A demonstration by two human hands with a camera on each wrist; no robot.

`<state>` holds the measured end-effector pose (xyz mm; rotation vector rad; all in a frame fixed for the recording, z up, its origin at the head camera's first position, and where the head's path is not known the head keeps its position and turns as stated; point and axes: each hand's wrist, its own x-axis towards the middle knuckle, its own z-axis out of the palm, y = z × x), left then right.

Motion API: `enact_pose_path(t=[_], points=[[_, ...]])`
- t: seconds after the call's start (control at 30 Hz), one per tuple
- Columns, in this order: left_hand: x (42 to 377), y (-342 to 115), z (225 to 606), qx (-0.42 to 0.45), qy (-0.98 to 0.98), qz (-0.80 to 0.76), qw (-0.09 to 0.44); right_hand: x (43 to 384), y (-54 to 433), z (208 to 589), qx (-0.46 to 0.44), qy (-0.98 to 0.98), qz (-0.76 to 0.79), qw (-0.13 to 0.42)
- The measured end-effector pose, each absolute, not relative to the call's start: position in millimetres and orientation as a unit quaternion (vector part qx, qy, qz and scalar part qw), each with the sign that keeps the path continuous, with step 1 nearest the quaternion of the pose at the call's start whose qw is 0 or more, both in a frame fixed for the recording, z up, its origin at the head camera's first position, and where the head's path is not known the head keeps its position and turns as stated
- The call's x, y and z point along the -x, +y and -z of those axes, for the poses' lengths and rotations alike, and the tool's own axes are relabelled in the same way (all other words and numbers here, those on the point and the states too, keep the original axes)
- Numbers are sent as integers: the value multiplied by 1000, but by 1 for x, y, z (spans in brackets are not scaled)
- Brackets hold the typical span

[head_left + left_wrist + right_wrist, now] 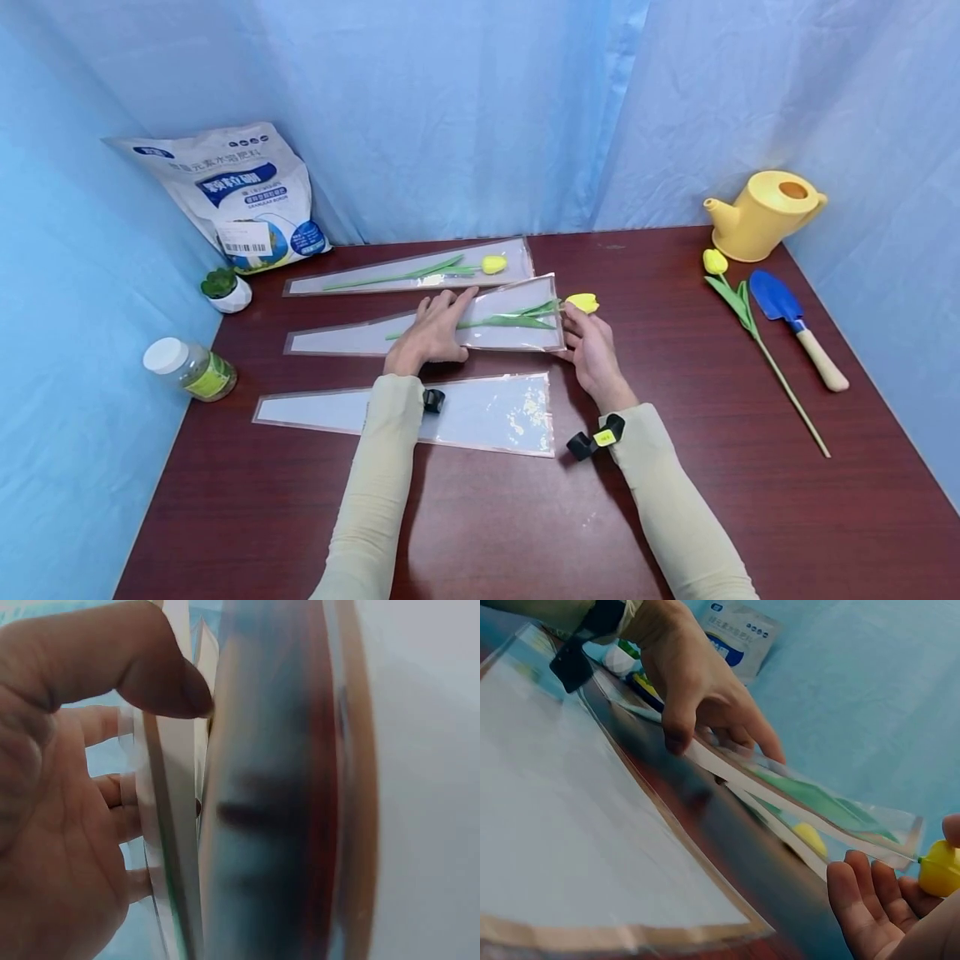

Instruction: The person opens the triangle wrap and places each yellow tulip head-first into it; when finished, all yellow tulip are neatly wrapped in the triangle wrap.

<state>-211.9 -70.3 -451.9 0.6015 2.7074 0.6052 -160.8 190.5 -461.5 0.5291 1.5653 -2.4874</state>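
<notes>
A yellow artificial tulip (583, 302) lies with its stem and green leaves inside the middle clear tapered flower sleeve (341, 340), its bloom just beyond the wide right end. My left hand (431, 335) grips the sleeve across its width, thumb at the near edge and fingers at the far one. My right hand (595, 350) pinches the tulip near the bloom, its other fingers by the sleeve's mouth. Behind lies another sleeve (307, 286) with a yellow tulip (493, 264) fully inside. A flat sleeve (480, 412) without a flower lies in front, partly under the left forearm.
On the right are a loose yellow tulip (715, 262), a blue trowel (776, 296) and a yellow watering can (765, 218). To the left stand a fertilizer bag (240, 196), a small potted succulent (225, 290) and a tilted-looking white-capped jar (197, 371). Blue curtains border the table.
</notes>
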Motion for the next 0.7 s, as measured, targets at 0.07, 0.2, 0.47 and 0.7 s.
enact_pose_path(t=[0.07,0.2,0.47,0.7], points=[[212,-70,453,-212,942,-213,148,162,194,461,-173,528,828,72],[213,-69,453,-219,943,-211,137,164,203,459,-161,541,822,68],[213,-70,454,-219,942,-219,128,165,219,457,-150,569,805,68],[212,-69,454,-222,939,-227,132,169,221,458,-161,605,778,50]])
